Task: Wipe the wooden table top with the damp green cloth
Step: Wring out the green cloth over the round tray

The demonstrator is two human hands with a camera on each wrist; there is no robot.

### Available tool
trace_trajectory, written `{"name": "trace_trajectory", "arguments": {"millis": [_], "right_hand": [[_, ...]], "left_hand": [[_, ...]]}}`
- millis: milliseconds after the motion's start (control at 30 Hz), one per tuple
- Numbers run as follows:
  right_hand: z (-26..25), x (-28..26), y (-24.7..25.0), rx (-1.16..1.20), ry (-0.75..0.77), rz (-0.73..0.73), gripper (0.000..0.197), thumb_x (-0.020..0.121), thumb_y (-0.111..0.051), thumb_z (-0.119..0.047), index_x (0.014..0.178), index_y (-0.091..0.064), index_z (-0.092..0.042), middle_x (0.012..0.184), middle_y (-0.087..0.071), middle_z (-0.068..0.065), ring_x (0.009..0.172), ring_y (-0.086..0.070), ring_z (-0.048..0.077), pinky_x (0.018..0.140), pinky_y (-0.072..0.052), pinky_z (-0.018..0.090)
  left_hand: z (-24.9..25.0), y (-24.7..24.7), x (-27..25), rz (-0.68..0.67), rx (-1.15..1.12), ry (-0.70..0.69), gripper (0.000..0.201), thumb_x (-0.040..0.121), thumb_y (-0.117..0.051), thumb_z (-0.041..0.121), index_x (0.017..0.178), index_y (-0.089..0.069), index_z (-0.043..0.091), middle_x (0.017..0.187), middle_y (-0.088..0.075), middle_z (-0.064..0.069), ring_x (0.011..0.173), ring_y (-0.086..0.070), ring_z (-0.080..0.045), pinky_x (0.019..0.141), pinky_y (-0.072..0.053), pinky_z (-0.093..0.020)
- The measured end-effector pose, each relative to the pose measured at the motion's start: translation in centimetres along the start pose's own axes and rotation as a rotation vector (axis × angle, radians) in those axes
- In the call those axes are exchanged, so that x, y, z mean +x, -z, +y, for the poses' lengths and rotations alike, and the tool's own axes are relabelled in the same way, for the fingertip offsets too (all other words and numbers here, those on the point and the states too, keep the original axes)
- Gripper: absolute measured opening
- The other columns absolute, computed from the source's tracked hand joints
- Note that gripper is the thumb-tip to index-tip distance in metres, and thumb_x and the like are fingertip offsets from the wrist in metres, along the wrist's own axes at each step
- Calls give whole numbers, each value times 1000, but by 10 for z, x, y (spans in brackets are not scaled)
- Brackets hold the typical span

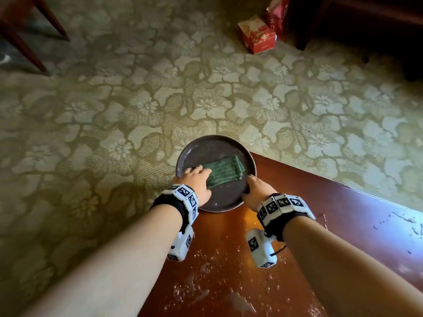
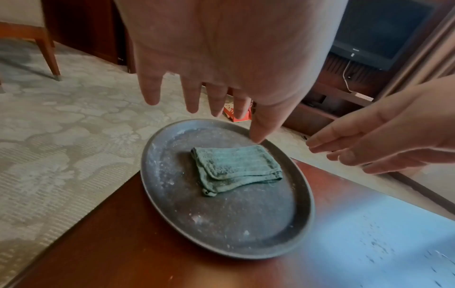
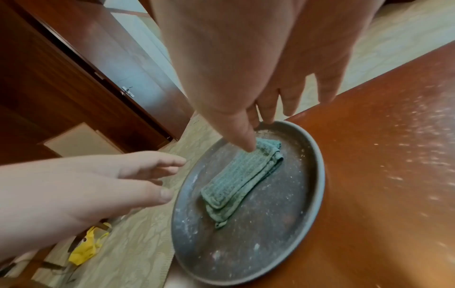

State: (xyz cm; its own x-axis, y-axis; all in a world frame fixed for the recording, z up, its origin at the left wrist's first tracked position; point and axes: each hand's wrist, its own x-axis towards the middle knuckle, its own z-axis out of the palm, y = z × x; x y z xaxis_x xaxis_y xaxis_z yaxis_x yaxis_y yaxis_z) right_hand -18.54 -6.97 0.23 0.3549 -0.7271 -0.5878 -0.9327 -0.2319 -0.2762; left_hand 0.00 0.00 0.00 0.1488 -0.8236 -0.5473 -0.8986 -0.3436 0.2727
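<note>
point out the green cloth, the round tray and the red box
green cloth point(image 2: 236, 167), left wrist view, middle of its folded top
round tray point(image 1: 203, 147), head view, bare far part
red box point(image 1: 256, 34), head view, its top face

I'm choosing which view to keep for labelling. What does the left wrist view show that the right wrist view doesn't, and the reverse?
Left wrist only: a dark television and a wooden chair leg.
Right wrist only: a yellow crumpled item on the carpet and white specks on the table.
Both: the folded green cloth on the round dark tray, the wooden table top, and both open hands above.
</note>
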Motion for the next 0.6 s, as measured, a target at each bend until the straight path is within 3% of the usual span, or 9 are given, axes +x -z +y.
{"name": "trace_trajectory", "arguments": {"millis": [167, 267, 433, 600], "right_hand": [[-6, 47, -1, 21, -43, -11, 58, 89, -47, -13, 144, -28, -14, 148, -34, 6, 130, -40, 28, 99, -39, 33], [-8, 67, -8, 111, -73, 47, 57, 88, -50, -15, 142, -31, -14, 146, -38, 8, 128, -42, 28, 100, -38, 32], [-8, 89, -14, 296, -157, 148, 58, 87, -57, -16, 140, -34, -12, 134, -51, 11, 120, -50, 28, 93, -41, 29], [-7, 107, -30, 422, -256, 257, 55, 80, -67, -20, 128, -44, -10, 125, -56, 11, 114, -54, 30, 92, -45, 35]], "left_hand": [[-13, -10, 45, -12, 13, 41, 66, 95, -52, 34, 154, -22, 30, 163, -17, 6, 147, -18, -25, 115, -29, -48], [-16, -20, 58, -21, 52, 23, 65, 97, -49, 34, 154, -18, 37, 164, -9, 12, 149, -9, -23, 116, -24, -53], [-14, -40, 67, -128, 172, -46, 53, 100, -42, 39, 151, -26, 44, 163, -1, 18, 150, 12, -24, 114, -2, -67], [-19, -52, 65, -84, 176, -55, 56, 99, -44, 43, 151, -23, 46, 163, 1, 21, 150, 14, -23, 110, 2, -72]]}}
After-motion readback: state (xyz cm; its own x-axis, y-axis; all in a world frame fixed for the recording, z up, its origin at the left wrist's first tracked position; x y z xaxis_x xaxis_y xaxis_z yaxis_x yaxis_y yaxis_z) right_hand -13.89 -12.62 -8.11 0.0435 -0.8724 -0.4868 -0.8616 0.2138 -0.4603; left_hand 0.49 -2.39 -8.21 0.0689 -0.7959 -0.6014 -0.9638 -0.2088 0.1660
